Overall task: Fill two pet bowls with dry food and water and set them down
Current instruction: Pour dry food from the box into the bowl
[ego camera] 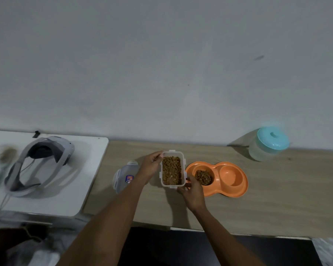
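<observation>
Plastic tub (171, 170) gripped by left hand (151, 166), right hand (191, 191); orange bowl (238, 191) beside

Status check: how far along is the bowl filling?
Done: kibble sits in the left side of the orange double bowl. In hand: left hand and right hand grip the open food container, its lid lying on the table. Left: the right well looks empty, so water remains, then setting down.
</observation>
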